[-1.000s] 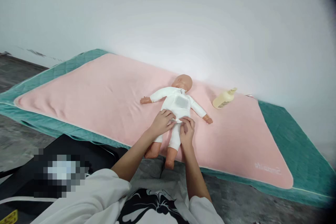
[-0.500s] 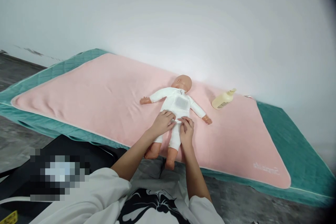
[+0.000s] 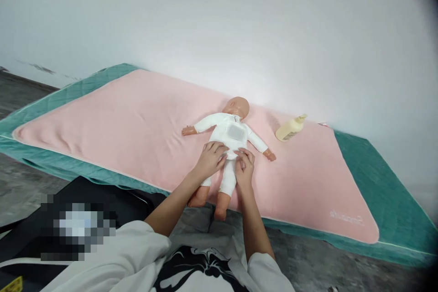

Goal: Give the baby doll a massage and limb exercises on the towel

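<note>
A baby doll (image 3: 236,121) with a white cloth body lies on its back, arms spread, its bare plastic feet toward me. A white diaper (image 3: 232,154) wraps its hips. My left hand (image 3: 210,160) is at the left side of the diaper, fingers bent and closed on its upper edge. At the opposite side, my right hand (image 3: 245,166) pinches the diaper's edge between thumb and fingers. The fingers partly cover the waist, so any fastening tabs are hidden.
The doll lies on a pink mat (image 3: 301,182) over a green padded bed (image 3: 379,173) against a white wall. A pale yellow pump bottle (image 3: 289,129) rests on its side right of the doll. A black chair-like object (image 3: 133,198) stands at lower left, partly blurred out.
Both hands have shifted slightly at the diaper's waist, with the fingers of my right hand a little farther right. The doll and bottle stay in place.
</note>
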A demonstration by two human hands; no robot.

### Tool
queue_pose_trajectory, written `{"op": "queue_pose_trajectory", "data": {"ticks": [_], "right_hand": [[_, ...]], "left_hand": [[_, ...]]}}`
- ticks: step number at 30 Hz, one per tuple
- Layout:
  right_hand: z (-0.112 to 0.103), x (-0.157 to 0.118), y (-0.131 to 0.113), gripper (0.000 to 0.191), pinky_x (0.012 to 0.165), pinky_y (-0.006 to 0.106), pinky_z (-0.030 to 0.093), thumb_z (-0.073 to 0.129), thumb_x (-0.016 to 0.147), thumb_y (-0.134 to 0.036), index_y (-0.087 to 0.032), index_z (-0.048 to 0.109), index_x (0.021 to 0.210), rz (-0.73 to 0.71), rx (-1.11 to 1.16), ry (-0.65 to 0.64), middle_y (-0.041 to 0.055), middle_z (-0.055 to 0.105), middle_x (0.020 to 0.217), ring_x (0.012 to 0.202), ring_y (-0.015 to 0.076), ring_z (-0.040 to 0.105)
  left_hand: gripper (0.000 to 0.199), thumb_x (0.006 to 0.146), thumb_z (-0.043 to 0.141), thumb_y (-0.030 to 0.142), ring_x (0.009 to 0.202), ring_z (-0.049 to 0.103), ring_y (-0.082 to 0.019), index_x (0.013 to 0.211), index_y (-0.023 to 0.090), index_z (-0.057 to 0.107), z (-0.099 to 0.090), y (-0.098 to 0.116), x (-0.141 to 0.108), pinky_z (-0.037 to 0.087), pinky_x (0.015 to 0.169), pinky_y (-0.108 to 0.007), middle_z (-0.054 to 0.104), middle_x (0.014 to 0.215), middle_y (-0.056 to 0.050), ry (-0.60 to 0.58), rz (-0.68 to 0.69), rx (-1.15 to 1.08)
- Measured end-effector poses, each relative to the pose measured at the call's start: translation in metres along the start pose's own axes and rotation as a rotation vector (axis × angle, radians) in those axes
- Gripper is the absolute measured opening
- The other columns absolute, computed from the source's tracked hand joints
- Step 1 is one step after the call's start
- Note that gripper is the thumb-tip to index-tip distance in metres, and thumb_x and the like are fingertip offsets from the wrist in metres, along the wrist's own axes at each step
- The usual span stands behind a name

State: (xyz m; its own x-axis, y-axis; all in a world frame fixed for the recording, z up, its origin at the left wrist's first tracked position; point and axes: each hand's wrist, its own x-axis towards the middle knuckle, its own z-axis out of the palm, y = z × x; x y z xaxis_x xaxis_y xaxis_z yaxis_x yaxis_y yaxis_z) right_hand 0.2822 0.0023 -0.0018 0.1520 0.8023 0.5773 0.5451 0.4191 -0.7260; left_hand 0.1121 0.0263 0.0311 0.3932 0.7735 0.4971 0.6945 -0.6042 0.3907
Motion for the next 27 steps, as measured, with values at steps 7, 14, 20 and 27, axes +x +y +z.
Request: {"op": "queue_pose_trajectory", "data": {"ticks": [7, 14, 20, 27], "right_hand": [[0.006, 0.008, 0.002, 0.023, 0.101, 0.043, 0.045, 0.05, 0.093, -0.026, -0.024, 0.071, 0.101, 0.054, -0.001, -0.026, 0.0086, 0.059, 0.115, 0.116, 0.0226, 0.051], [0.009, 0.008, 0.009, 0.022, 0.101, 0.043, 0.044, 0.05, 0.092, -0.026, -0.023, 0.07, 0.098, 0.09, 0.017, -0.056, 0.0078, 0.059, 0.113, 0.115, 0.0219, 0.051], [0.012, 0.007, 0.011, 0.021, 0.103, 0.043, 0.043, 0.05, 0.091, -0.025, -0.023, 0.07, 0.097, 0.112, 0.046, -0.035, 0.0075, 0.06, 0.112, 0.114, 0.0215, 0.052], [0.011, 0.007, 0.009, 0.022, 0.103, 0.044, 0.044, 0.049, 0.092, -0.027, -0.023, 0.07, 0.098, 0.134, 0.04, -0.043, 0.0082, 0.059, 0.113, 0.115, 0.0221, 0.052]], "left_hand": [[0.024, 0.093, 0.051, 0.025, 0.111, 0.051, -0.025, 0.113, 0.019, 0.063, 0.005, -0.004, 0.013, 0.042, 0.093, -0.041, 0.061, 0.115, -0.009, -0.069, 0.026, 0.026], [0.022, 0.092, 0.052, 0.026, 0.11, 0.051, -0.025, 0.111, 0.019, 0.063, 0.008, -0.01, 0.016, 0.042, 0.093, -0.04, 0.061, 0.114, -0.008, -0.099, 0.01, 0.01], [0.023, 0.092, 0.052, 0.027, 0.11, 0.051, -0.026, 0.111, 0.019, 0.063, 0.009, -0.01, 0.016, 0.043, 0.092, -0.041, 0.061, 0.115, -0.009, -0.117, -0.005, -0.014], [0.022, 0.092, 0.052, 0.027, 0.11, 0.052, -0.025, 0.111, 0.02, 0.063, 0.007, -0.01, 0.017, 0.043, 0.093, -0.042, 0.061, 0.115, -0.009, -0.126, -0.023, -0.049]]}}
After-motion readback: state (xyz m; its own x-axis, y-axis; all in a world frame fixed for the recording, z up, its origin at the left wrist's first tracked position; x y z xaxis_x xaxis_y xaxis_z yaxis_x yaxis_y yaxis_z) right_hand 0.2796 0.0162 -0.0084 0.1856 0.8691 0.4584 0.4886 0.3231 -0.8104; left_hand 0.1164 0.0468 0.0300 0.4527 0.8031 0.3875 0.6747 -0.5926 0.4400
